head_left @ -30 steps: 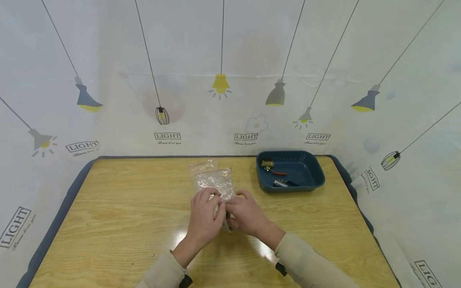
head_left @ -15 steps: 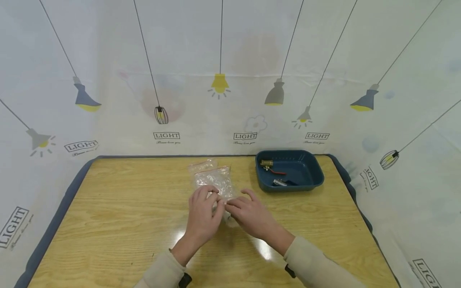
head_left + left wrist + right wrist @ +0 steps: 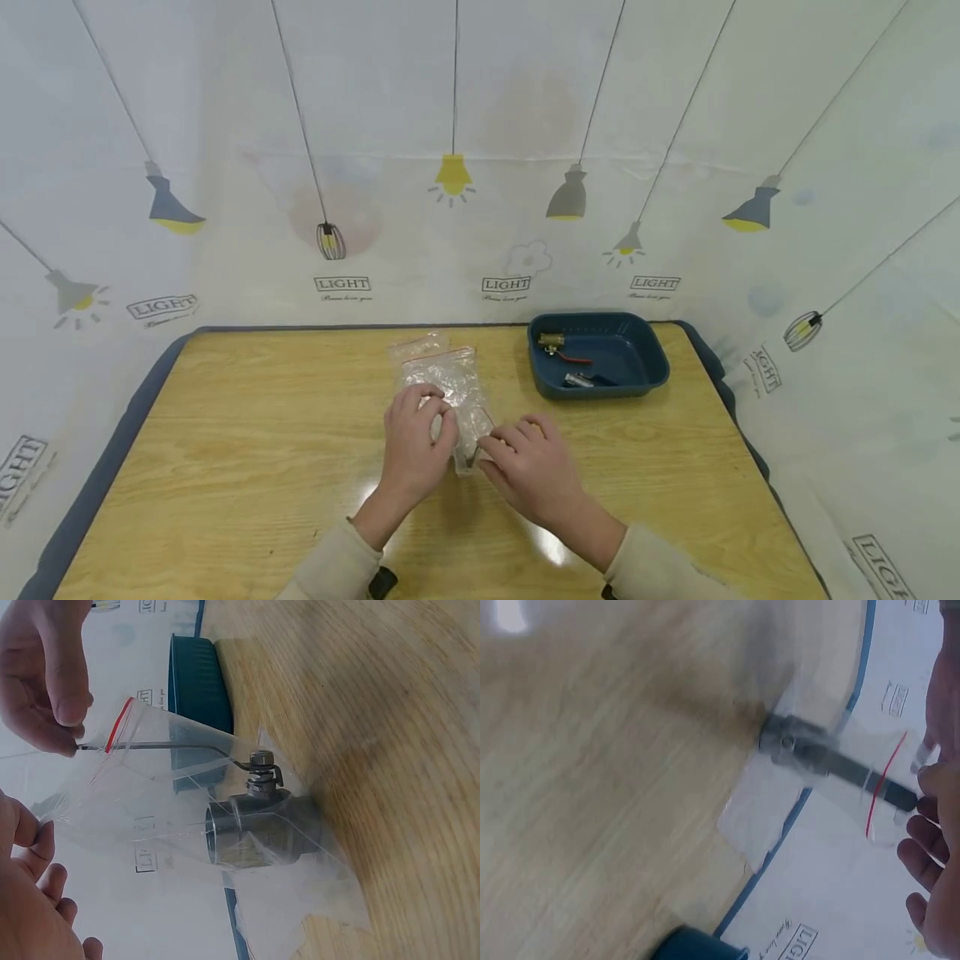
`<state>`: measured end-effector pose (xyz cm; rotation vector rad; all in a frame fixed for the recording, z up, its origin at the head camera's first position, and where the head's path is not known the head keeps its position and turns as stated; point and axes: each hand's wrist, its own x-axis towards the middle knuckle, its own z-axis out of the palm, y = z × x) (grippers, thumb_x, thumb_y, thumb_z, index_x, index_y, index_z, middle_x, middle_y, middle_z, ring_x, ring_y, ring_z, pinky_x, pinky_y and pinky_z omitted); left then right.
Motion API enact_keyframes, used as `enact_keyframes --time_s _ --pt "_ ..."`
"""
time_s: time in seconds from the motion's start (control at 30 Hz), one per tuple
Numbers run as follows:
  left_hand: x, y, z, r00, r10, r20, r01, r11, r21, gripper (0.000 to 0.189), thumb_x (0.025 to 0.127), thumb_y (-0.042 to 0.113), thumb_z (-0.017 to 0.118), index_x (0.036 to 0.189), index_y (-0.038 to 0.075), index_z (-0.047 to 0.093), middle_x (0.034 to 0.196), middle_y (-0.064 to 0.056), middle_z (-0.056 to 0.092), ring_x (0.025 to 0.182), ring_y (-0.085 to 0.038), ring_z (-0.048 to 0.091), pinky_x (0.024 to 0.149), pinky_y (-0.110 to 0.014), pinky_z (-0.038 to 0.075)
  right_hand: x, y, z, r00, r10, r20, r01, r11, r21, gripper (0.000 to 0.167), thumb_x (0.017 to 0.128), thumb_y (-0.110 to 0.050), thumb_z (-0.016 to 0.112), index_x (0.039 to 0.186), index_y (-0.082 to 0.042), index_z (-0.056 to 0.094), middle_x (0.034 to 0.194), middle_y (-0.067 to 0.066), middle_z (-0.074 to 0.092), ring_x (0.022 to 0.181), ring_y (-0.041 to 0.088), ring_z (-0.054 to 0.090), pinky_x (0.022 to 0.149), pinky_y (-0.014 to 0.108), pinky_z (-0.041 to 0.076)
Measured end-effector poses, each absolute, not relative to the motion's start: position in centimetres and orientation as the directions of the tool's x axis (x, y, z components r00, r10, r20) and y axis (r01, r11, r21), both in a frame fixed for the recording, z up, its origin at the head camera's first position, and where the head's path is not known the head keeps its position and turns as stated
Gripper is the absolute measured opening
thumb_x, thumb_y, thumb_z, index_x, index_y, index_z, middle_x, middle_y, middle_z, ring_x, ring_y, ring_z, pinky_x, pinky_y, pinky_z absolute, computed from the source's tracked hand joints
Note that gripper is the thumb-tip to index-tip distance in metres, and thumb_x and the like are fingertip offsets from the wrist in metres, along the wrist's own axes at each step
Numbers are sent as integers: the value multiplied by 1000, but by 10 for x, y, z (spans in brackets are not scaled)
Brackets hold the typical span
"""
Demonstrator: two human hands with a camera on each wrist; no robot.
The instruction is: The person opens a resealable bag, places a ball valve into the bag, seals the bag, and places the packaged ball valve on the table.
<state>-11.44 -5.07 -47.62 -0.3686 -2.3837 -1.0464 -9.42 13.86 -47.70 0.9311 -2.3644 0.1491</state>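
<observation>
A metal ball valve with a long flat lever stands inside a clear zip bag with a red seal line. The lever's end sticks out past the seal. My left hand pinches the bag's open edge between thumb and finger. With thumb and fingertips, my right hand pinches the end of the lever, as both wrist views show. The bag's lower end, with the valve body in it, is low over or on the table; contact is hard to tell. From the head view the hands partly hide the valve.
Two clear plastic bags lie flat behind the hands, overlapping. A dark blue basin at the back right holds a brass valve with a red lever and a silvery part. A printed curtain surrounds the wooden table.
My right hand has drawn back toward the right and come lower, onto the lever's end. The bag's mouth and red seal line now show between the hands. The left hand has shifted slightly left.
</observation>
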Motion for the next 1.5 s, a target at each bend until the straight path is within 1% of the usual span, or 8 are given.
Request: enact_keyframes --time_s 0.23,0.47,0.6,0.77,0.87,1.07,1.33,1.5 --pt "-116 -51 -474 -848 26 529 409 667 623 13 85 14 62 72 11 62 105 -10 62 107 -32 55 91 -53 41 -78 121 -488 -618 -545 566 -621 780 73 26 74 -41 80 91 -24 71 80 -8 71 69 12 61 81 35 48" --pt "-117 -50 -472 -877 -5 480 363 647 671 15 87 13 60 73 11 63 106 -9 63 109 -31 55 93 -54 40 -74 104 -499 -666 -517 537 -567 819 85 32 68 -52 80 79 -25 66 56 -11 63 49 8 56 65 28 44" --pt "-118 -50 -472 -880 -14 474 357 638 682 15 86 13 60 71 11 64 105 -9 63 108 -31 55 93 -54 40 -75 100 -498 -723 -492 485 -535 843 56 27 73 -49 78 71 -25 63 54 -12 60 47 6 55 62 29 42" --pt "-117 -55 -473 -888 -36 459 340 621 706 13 82 12 62 69 11 62 105 -11 63 106 -32 56 94 -55 38 -77 104 -487 -779 -485 396 -509 859 53 22 82 -39 73 68 -25 63 56 -10 61 50 8 57 66 30 43" --pt "-118 -58 -473 -882 -43 470 344 622 703 14 81 11 63 68 11 62 105 -10 63 105 -33 56 93 -56 38 -79 109 -484 -766 -493 412 -514 855 68 17 81 -37 74 72 -25 65 58 -10 62 51 8 58 68 30 44" --pt "-119 -64 -473 -861 -48 506 372 617 693 13 80 11 64 67 11 63 102 -10 64 102 -34 57 91 -55 39 -87 119 -483 -689 -516 508 -576 816 48 11 81 -28 75 75 -23 67 55 -8 60 49 9 56 67 31 48" --pt "-122 -73 -466 -863 -76 500 366 589 720 13 81 10 64 69 10 65 101 -13 65 100 -36 57 95 -56 36 -96 125 -476 -622 -558 550 -667 745 1 8 92 -24 62 85 -21 60 51 -11 49 45 5 42 64 32 49" --pt "-120 -79 -461 -861 -104 499 359 571 738 14 81 8 63 67 10 64 100 -12 64 100 -36 57 94 -57 36 -101 126 -464 -585 -569 577 -696 718 2 8 93 -24 61 86 -20 61 53 -10 51 48 6 47 68 31 50"
